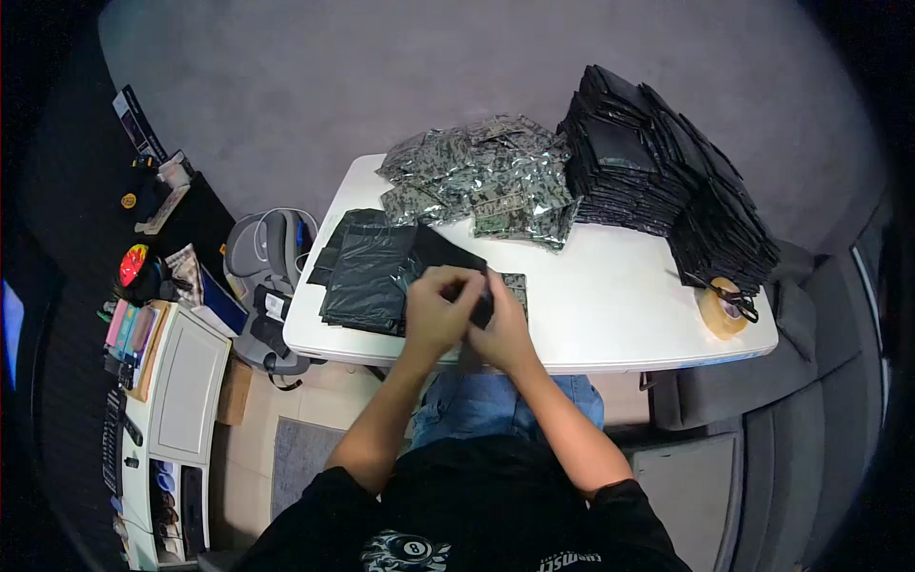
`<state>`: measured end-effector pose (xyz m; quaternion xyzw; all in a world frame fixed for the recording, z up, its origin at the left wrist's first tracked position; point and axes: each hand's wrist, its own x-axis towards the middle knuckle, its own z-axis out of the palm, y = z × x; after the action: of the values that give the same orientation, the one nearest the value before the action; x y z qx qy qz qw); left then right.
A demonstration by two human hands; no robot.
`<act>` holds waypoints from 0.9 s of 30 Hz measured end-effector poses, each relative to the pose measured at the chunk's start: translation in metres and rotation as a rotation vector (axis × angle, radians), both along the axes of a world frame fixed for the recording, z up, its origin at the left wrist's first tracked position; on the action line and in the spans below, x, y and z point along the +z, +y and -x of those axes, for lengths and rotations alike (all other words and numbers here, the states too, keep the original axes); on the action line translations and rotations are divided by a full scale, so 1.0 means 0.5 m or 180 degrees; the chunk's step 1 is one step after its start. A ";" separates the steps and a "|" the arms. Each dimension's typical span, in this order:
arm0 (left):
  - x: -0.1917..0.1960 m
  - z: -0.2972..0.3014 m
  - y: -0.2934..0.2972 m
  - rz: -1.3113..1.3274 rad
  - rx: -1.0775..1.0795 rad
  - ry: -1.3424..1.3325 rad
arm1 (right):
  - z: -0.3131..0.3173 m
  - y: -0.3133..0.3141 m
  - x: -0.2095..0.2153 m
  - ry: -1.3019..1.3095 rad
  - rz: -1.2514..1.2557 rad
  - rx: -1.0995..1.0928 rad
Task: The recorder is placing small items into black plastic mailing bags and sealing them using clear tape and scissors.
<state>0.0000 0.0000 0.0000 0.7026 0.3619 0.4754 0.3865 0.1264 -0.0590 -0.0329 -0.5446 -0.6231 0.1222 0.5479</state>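
Both hands are closed on a black plastic bag (pixel 444 250) near the front edge of the table. My left hand (pixel 438 313) pinches it with bent fingers, and my right hand (pixel 500 329) grips it close beside. Part of the bag lies hidden behind the fingers. To the left of the hands rests a stack of flat black plastic bags (pixel 362 281). A camouflage-patterned packet (pixel 516 287) shows partly behind my right hand. Farther back lies a pile of camouflage packets (pixel 505 172) in clear, shiny wrapping.
The white table (pixel 620 296) carries tall stacks of black packages (pixel 648 153) at the back right. A roll of tape (pixel 721 319) and black scissors (pixel 734 297) sit at its right end. A grey child seat (pixel 272 248) stands left, a dark sofa (pixel 791 381) right.
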 end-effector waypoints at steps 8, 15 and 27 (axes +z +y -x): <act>-0.055 -0.032 0.076 -0.0487 0.0453 -0.0281 | -0.197 -0.033 -0.012 0.1758 0.0247 -0.0100; -0.071 -0.064 0.107 0.0735 -0.0574 0.0328 | -0.297 -0.071 0.010 0.1417 0.0565 -0.0145; -0.106 -0.221 0.103 0.1743 -0.1409 -0.0138 | -0.196 -0.049 0.019 0.0249 0.0724 -0.0918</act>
<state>0.1104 0.0513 -0.0531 0.6241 0.3066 0.2802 0.6618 0.2243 -0.0837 -0.0232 -0.6816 -0.4990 0.1332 0.5183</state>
